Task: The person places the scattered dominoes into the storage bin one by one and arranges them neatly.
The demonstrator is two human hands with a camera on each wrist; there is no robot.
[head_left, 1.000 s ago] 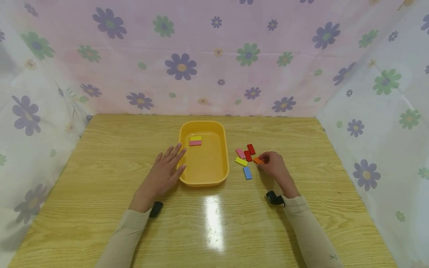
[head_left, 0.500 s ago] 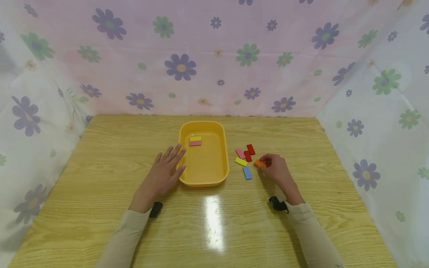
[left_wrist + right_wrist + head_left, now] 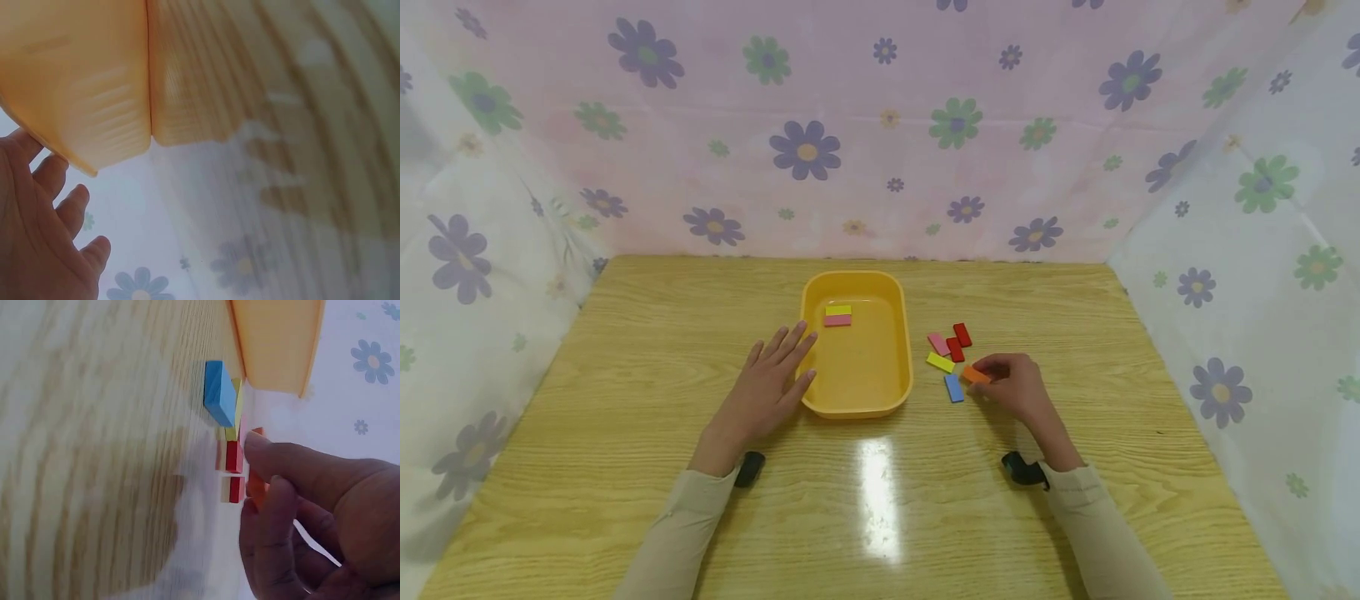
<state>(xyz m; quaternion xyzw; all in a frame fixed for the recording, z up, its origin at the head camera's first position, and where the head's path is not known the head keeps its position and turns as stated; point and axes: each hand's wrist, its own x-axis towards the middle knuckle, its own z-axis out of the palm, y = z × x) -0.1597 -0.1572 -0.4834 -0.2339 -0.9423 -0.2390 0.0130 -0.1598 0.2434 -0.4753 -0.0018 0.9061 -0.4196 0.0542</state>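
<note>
R hand (image 3: pixel 1015 386) pinches orange block (image 3: pixel 976 375), long axis approx. L-R — yellow tray (image 3: pixel 865 375) to its L; L hand (image 3: pixel 763 392) spread, touching rim.

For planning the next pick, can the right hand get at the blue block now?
Probably not yet: the right hand pinches the orange block and should release it first, though the blue block lies uncovered close by.
</note>
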